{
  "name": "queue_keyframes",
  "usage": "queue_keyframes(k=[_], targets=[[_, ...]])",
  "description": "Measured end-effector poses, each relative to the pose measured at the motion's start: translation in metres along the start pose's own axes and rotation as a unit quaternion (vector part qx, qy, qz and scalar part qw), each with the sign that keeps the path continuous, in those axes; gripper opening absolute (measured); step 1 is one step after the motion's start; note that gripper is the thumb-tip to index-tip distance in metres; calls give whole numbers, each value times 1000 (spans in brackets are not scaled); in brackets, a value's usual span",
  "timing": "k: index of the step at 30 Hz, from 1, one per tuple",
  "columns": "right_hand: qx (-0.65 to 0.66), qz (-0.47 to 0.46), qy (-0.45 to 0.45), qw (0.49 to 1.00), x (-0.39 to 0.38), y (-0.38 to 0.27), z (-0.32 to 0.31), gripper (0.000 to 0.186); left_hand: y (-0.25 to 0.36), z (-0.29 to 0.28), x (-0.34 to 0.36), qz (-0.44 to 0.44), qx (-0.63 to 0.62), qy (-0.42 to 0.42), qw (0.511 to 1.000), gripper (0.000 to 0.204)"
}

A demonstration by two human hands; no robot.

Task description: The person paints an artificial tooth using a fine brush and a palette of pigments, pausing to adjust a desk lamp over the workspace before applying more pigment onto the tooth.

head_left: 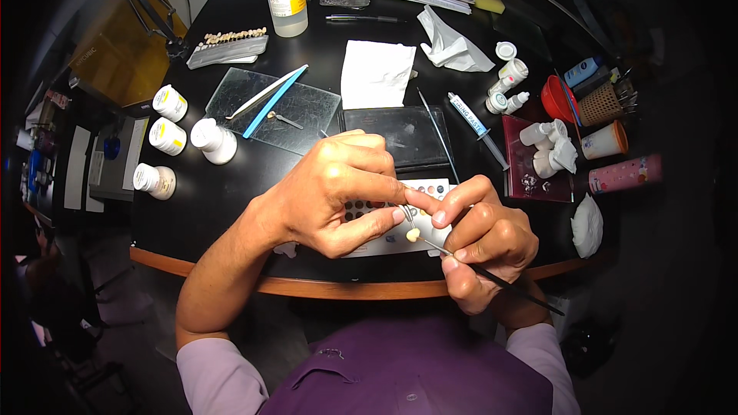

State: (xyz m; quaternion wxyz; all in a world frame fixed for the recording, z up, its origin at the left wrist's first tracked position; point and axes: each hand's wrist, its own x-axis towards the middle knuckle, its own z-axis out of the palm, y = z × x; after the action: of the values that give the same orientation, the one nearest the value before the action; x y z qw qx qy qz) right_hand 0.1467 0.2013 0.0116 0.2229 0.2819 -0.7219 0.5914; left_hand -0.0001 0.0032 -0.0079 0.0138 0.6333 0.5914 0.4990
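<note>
A small cream-coloured tooth crown [413,235] sits at the end of slim metal tweezers [407,216], close to the table's front edge. My left hand [346,188] is closed round the tweezers, hiding most of their length. In my right hand [492,242] is a thin brush with a dark handle [511,287], gripped between thumb and fingers. Its tip points at the crown and seems to touch it. The two hands meet at their fingertips. Beneath them lies a white card with coloured round spots [434,187], partly covered.
A glass slab [311,111] carries white and blue tools. White jars [214,141] stand left; a clear bottle [288,0] stands behind. Beyond my hands lie a black case [400,138], a paper tissue [377,73], and a paste syringe [477,127]. A red tray [519,138] holds small bottles.
</note>
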Motion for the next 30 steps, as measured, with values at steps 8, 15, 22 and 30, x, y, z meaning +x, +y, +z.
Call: queue_keyframes(k=[8,15,22,30], targets=[[-2,-17,44,999,3,4,-3,18,3,0,4,5,-1,-1,1000,38],[-2,-18,24,1000,0,5,-2,19,0,1,2,19,-23,14,999,39],[-13,-31,14,999,4,4,2,21,-2,0,2,20,-22,9,1000,38],[-15,-36,17,999,4,4,1,22,-3,0,3,21,-29,15,999,35]])
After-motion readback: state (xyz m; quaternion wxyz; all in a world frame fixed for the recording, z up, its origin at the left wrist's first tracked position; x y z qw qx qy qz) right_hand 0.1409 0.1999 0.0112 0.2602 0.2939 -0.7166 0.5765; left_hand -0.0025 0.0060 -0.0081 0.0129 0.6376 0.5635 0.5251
